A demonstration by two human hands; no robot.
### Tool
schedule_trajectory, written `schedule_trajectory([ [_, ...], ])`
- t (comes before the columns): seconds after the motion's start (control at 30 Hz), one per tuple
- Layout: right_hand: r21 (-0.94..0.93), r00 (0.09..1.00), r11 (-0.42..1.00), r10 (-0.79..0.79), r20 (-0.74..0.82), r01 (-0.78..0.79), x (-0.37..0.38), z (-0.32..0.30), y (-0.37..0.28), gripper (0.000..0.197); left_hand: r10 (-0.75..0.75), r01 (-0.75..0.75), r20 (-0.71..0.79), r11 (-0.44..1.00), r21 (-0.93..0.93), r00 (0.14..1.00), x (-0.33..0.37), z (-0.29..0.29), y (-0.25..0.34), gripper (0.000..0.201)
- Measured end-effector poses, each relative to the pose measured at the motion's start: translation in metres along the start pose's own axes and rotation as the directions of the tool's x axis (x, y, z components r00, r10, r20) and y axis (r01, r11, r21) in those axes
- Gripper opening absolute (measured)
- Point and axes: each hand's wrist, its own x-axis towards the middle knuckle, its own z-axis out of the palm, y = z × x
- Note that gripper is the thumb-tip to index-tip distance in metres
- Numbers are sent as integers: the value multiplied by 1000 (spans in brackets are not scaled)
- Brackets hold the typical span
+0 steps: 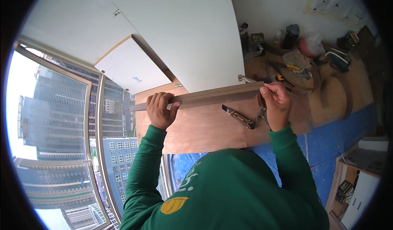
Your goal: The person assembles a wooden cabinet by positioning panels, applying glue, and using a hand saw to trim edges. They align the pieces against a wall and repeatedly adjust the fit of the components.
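Observation:
A long, narrow wood-grain strip (217, 94) stretches between my two hands above a plywood work surface (196, 127). My left hand (161, 109) is closed round it toward its left end, fingers over the far side. At the right end, my right hand (279, 104) pinches the strip between thumb and fingers. A black and orange utility knife (239, 117) lies on the plywood below the strip, blade end to the left. Just left of my right hand is a small reddish-brown piece (260, 100), with a curved metal tool (262, 115) partly hidden beside it.
A large white panel (184, 33) and a smaller one (133, 66) rest beyond the strip. Curved brown strips (342, 92), a dark bottle (290, 36) and hand tools crowd the right. Windows (53, 127) stand left; blue sheeting (327, 168) lies below the worktop.

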Motion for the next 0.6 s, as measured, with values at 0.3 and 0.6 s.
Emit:
schedule_trajectory([
  [0.3, 38, 996, 996, 74, 54, -77, 4, -7, 3, 15, -87, 87, -13, 996, 20, 996, -1, 0, 2, 41],
  [0.6, 18, 993, 993, 118, 28, -119, 4, -7, 2, 18, -74, 76, -25, 996, 55, 997, 0, 3, 0, 42],
])
